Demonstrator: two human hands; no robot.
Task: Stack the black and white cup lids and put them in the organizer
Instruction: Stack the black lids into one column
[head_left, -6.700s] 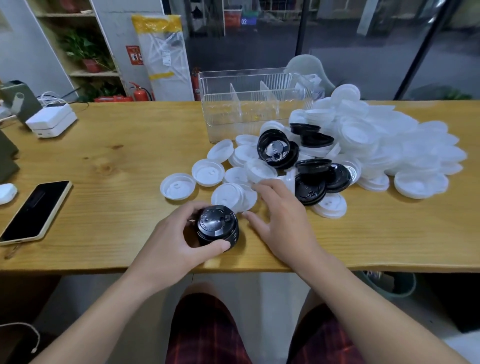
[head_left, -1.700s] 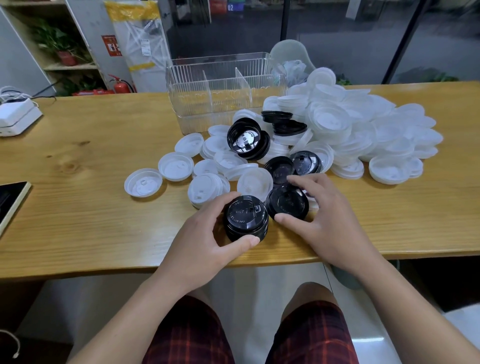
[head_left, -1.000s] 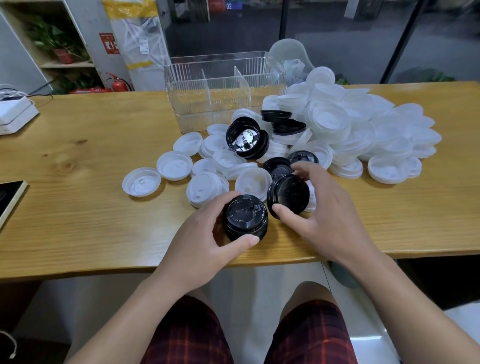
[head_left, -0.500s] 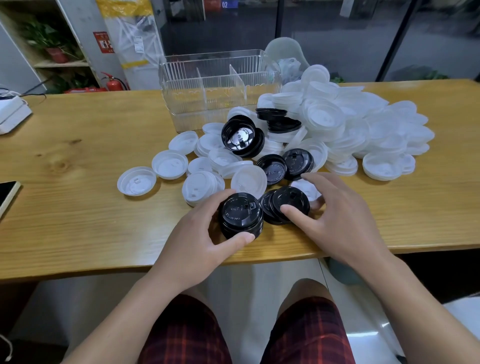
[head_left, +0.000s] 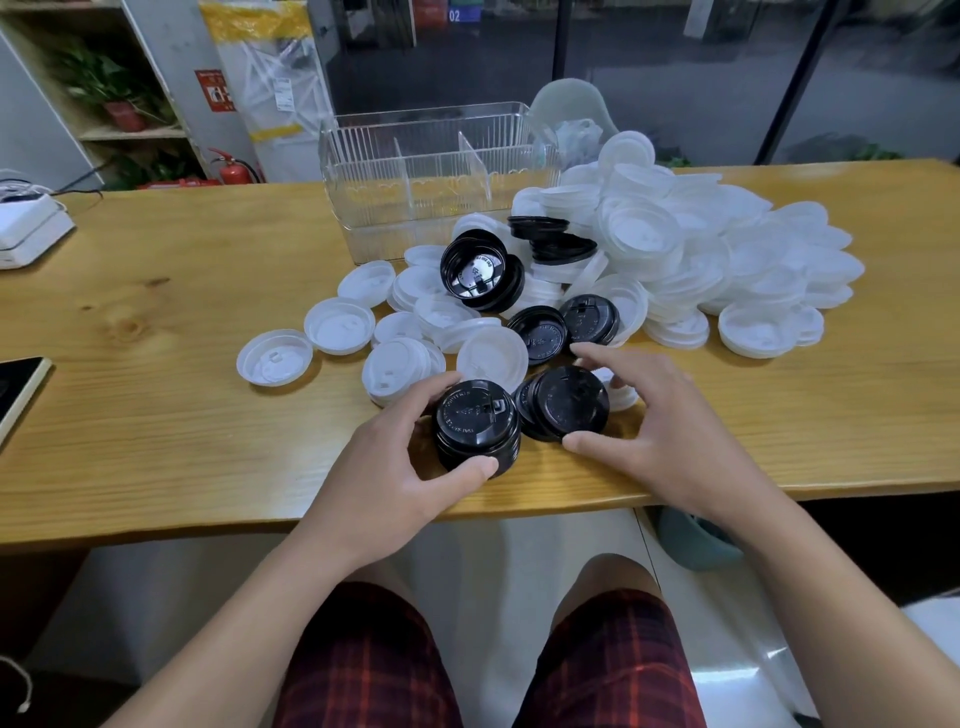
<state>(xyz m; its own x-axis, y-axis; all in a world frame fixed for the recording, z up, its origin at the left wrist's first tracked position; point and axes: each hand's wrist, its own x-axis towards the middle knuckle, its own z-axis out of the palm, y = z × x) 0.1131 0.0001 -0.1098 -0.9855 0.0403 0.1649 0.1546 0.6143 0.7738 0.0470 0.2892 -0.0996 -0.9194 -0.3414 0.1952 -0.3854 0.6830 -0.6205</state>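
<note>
Left hand (head_left: 395, 483) curled round the black lid stack (head_left: 478, 425) near the table's (head_left: 156, 415) front edge, thumb on the near side, fingers on the far-left side. Same grip as in all earlier frames; the stack hasn't moved relative to the hand.

Right hand (head_left: 670, 441) just right of that stack, half open: thumb tip on the near edge of two overlapped black lids (head_left: 563, 402), fingers arched over their far-right side. Can't tell if the fingers actually touch them.

Change: a second ago the right hand had one black lid tipped up off the table. Now that lid lies flat across a second one, the pair touching the right side of the held stack.

Beyond the right fingers: two more loose black lids (head_left: 566, 327), side by side. Further out, a tilted black nest (head_left: 480, 270) on loose white lids (head_left: 415, 322). The white lid pile (head_left: 727, 249) sits far right of both hands.

Clear organizer (head_left: 431, 176) stands well beyond the grip; its compartments show no lids.
</note>
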